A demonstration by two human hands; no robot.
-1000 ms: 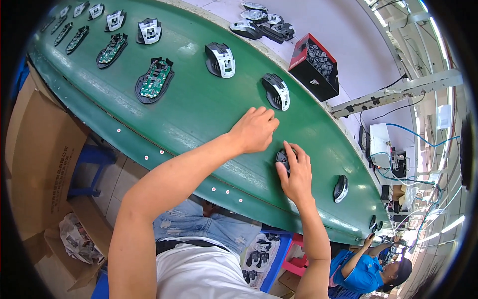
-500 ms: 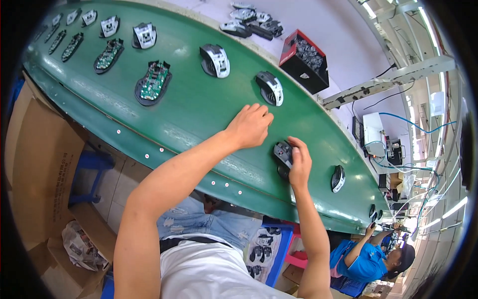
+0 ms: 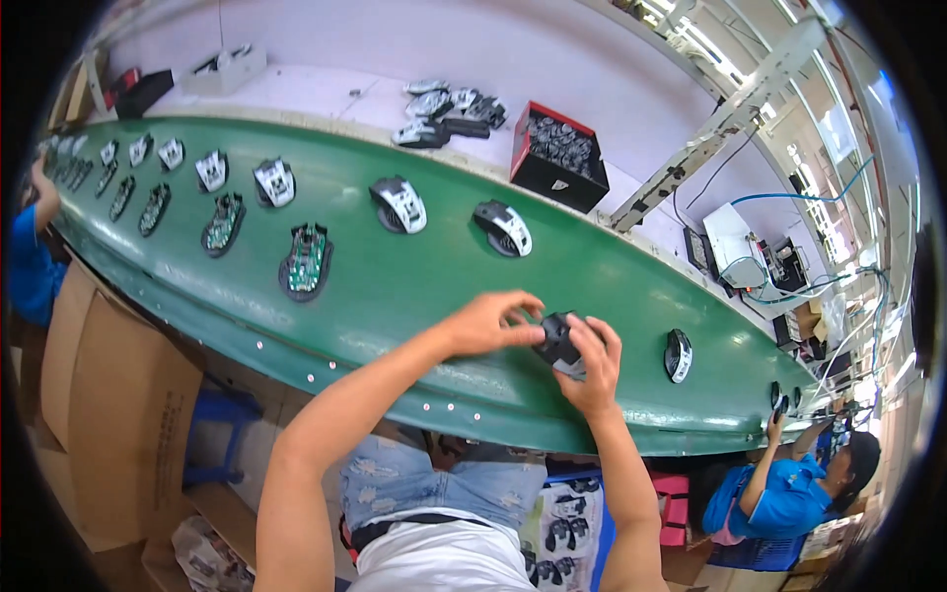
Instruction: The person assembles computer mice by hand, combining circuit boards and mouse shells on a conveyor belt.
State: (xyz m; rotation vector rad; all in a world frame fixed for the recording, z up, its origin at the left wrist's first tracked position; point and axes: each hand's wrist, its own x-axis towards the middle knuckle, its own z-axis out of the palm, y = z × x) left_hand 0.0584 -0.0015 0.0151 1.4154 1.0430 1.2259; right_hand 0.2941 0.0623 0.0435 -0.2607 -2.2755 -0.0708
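The right hand (image 3: 594, 367), just right of centre in the frame, is partly closed, its fingers bent over the right side of a dark grey and black, rounded plastic computer mouse (image 3: 559, 340), which it has hold of over the green, smooth-topped work belt (image 3: 424, 266); the left hand (image 3: 485, 324), to its left, is half-curled with thumb and fingers apart, the thumb reaching the mouse's left edge (whether it presses there or merely brushes, I cannot tell); the step in hand, as I judge it, is two-handed handling of this one mouse, the right hand bearing it and the left steadying or adjusting; from this pose, a next move would call for a firm right grip and light left fingertips, so that the mouse does not twist or slip; just above the hands lies a black-and-white, curved plastic mouse shell (image 3: 502, 229), with a similar white-and-black ridged shell (image 3: 399, 205) to its left; a narrow black-and-white mouse (image 3: 678, 356) lies right of the hands; farther out, at left of centre, sits a black base with a green circuit board (image 3: 307, 261); at upper centre stands a red-and-black open cardboard box (image 3: 552, 185) of small dark parts.
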